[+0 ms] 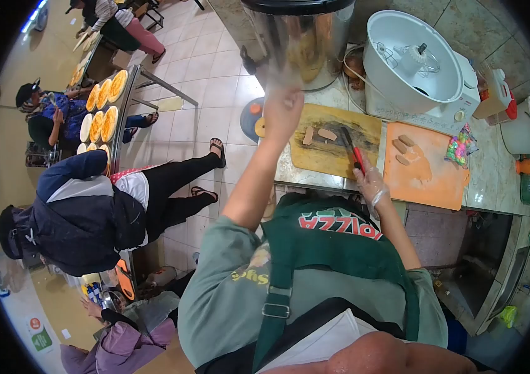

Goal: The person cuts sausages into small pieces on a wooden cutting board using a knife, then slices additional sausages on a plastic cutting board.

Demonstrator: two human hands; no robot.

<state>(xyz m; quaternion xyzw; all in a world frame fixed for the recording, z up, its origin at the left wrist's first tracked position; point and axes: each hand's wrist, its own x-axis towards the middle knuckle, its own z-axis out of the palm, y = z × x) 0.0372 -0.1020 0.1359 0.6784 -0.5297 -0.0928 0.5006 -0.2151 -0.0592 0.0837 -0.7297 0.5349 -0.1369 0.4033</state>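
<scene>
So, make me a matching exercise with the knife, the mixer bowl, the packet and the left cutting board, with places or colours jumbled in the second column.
Things:
1. knife
2. mixer bowl
3. packet
4. left cutting board

Places or colours:
A. many-coloured
B. yellow with dark stains
C. held in the right hand
D. plain white

Pairs: 1-C, 2-D, 3-A, 4-B

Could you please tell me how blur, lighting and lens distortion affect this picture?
In the head view, the left hand is smeared, while the right hand and the knife look sharper; the head view also bows towards black, rounded edges, a strip light glares at upper left, and the opening below the counter sits in shadow.
</scene>
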